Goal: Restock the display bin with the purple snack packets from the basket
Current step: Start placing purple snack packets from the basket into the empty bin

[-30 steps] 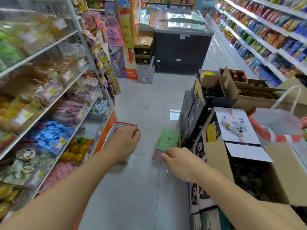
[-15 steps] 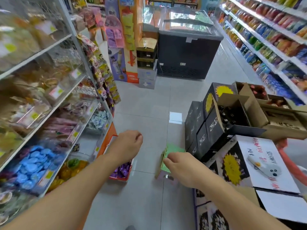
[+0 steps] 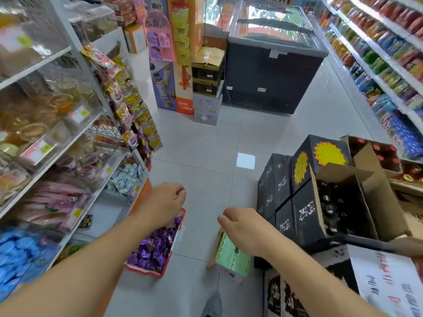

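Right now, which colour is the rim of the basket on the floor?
Red, with a paler inside; the basket rim shows best in the head view.

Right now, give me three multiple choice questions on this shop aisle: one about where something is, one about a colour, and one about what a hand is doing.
1. Where is the red basket of purple snack packets?
A. On the floor beside the left shelving
B. On top of the freezer
C. On the black cartons

2. What colour is the top of the small box on the floor under the right hand?
A. Red
B. Green
C. Blue

3. What is the left hand holding?
A. A purple packet
B. The basket's rim
C. Nothing that shows

Answers: 1 A, it sits on the tiles by the shelf foot. 2 B, its top face is pale green. 3 C, its fingers curl loosely above the basket.
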Motion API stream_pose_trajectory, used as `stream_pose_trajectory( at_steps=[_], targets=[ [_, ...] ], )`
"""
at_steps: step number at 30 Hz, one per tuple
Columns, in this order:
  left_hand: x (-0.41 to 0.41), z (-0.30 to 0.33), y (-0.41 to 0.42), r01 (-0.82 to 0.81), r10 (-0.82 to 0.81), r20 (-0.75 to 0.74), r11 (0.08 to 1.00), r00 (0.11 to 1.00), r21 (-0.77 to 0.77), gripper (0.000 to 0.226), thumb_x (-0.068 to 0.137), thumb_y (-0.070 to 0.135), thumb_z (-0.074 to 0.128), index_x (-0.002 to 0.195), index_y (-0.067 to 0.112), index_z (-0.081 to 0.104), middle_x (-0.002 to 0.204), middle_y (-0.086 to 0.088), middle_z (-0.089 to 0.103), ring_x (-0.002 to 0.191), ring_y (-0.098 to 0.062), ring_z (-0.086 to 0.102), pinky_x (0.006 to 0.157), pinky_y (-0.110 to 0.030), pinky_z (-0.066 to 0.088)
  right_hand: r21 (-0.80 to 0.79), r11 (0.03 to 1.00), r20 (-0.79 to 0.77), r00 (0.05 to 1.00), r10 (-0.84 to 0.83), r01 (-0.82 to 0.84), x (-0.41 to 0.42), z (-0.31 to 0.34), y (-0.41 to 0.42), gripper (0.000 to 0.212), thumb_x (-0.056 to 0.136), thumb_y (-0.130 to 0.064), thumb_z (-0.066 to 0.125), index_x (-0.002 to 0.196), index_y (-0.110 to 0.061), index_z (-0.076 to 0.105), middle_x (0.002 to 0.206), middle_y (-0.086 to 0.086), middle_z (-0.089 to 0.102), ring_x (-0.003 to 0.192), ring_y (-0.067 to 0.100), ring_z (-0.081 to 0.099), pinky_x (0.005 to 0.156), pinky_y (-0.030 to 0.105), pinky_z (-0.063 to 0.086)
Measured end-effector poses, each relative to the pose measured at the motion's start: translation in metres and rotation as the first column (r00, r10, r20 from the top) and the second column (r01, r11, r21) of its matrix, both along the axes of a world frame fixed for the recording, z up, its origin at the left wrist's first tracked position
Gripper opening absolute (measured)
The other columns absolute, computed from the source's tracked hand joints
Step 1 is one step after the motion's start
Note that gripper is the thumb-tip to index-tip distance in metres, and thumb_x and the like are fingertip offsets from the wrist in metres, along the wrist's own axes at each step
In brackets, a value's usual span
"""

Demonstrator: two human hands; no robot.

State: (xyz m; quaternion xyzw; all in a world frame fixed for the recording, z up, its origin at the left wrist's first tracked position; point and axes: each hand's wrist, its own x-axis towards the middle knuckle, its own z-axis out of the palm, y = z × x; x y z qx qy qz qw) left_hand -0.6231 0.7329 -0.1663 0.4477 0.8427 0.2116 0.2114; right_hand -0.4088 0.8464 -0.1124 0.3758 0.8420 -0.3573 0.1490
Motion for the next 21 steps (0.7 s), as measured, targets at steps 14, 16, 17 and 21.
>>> stream_pose_trajectory(
  at_steps=[14, 16, 17, 21],
  targets=[
    [-0.136, -0.032, 0.087, -0.137, 0.137, 0.061, 0.991, 0.989, 0.000, 0.027, 0.104, 0.030, 0.046, 0.102, 0.020, 0.071, 0.094, 0.005, 0.070, 0.088, -0.015, 0.063, 0.082, -0.040, 0.052, -0.011, 0.991, 0.026, 0.991, 0.131, -0.131, -0.160, -0.016, 0.112, 0.052, 0.108, -0.055, 0.031, 0.084, -0.016, 0.055, 0.088, 0.004, 0.064, 0.083, 0.024, 0.059, 0.078, 0.038, 0.048],
    [-0.161, -0.037, 0.095, -0.144, 0.144, 0.073, 0.990, 0.987, -0.002, 0.026, 0.104, 0.029, 0.047, 0.102, 0.021, 0.072, 0.094, 0.005, 0.071, 0.089, -0.016, 0.063, 0.082, -0.038, 0.051, -0.026, 0.993, 0.042, 0.993, 0.114, -0.113, -0.185, -0.020, 0.121, 0.055, 0.108, -0.055, 0.031, 0.099, -0.013, 0.064, 0.097, 0.005, 0.068, 0.090, 0.025, 0.063, 0.088, 0.039, 0.053],
    [-0.172, -0.039, 0.098, -0.147, 0.147, 0.074, 0.989, 0.986, -0.006, 0.026, 0.103, 0.029, 0.047, 0.103, 0.022, 0.072, 0.095, 0.006, 0.070, 0.091, -0.016, 0.063, 0.084, -0.038, 0.051, -0.036, 0.995, 0.046, 0.994, 0.100, -0.098, -0.197, -0.021, 0.125, 0.055, 0.108, -0.056, 0.031, 0.104, -0.013, 0.066, 0.101, 0.004, 0.070, 0.092, 0.025, 0.065, 0.091, 0.040, 0.054],
    [-0.209, -0.041, 0.109, -0.140, 0.142, 0.086, 0.990, 0.986, -0.022, 0.028, 0.104, 0.032, 0.044, 0.111, 0.024, 0.070, 0.106, 0.007, 0.069, 0.101, -0.015, 0.061, 0.091, -0.039, 0.051, -0.059, 0.994, 0.063, 0.993, 0.101, -0.097, -0.244, -0.026, 0.142, 0.057, 0.107, -0.056, 0.032, 0.110, -0.011, 0.067, 0.110, 0.006, 0.071, 0.095, 0.026, 0.066, 0.094, 0.044, 0.054]
  ],
)
